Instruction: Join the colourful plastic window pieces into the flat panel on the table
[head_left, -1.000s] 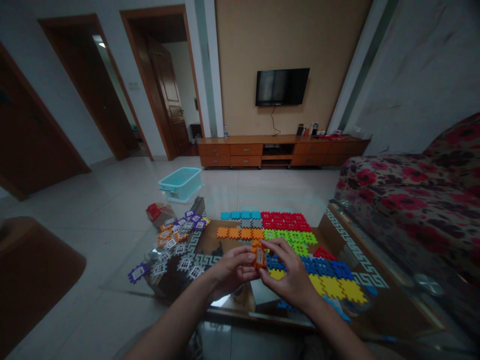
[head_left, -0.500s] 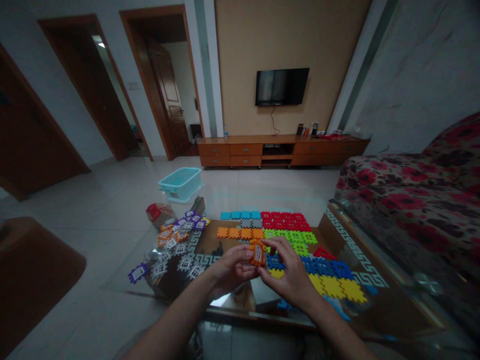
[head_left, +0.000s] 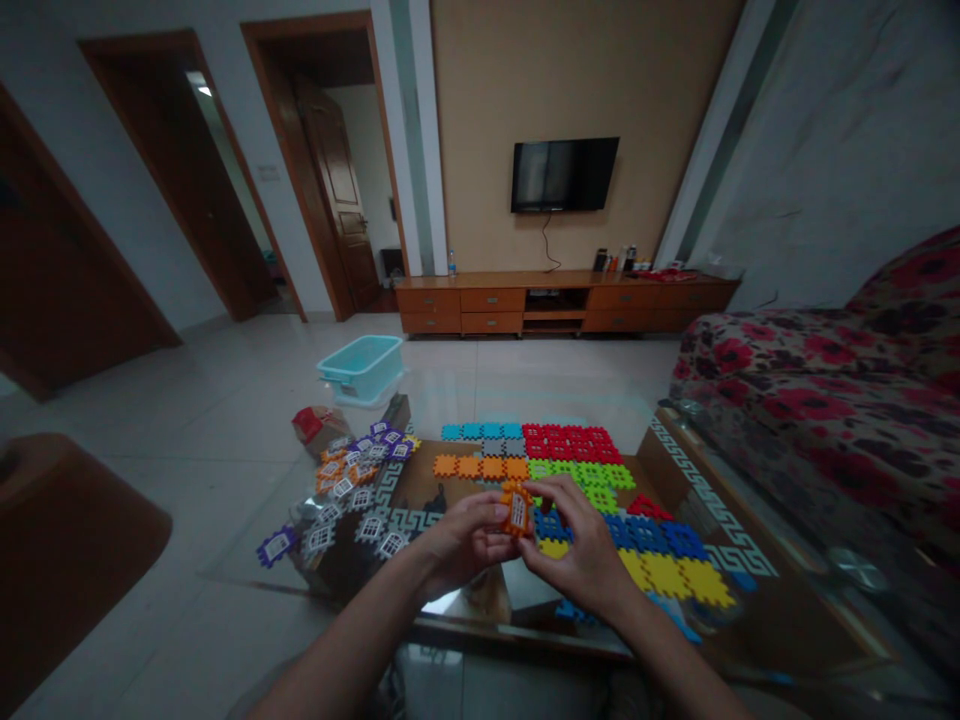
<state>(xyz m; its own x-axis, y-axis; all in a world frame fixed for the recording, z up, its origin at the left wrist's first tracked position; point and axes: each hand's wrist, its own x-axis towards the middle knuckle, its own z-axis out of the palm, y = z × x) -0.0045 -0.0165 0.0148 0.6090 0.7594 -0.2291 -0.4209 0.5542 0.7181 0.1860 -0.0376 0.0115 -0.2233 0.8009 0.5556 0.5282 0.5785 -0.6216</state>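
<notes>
Barely shifting: orange tile | left hand, right hand pinching it up between them | fingers clamped on both edges

"What colour is the piece you're holding?"

"Orange, with a white window pattern on its face."

"And the rows laid out in front of you?"

"Red pieces, green pieces, blue pieces, yellow pieces and orange pieces."

"What's on the sofa beside you?"

"Dark red flowers on a pale, mottled ground."

"And the table's edge?"

"A repeating white key pattern."

"The tub past the table?"

"Turquoise."
</notes>
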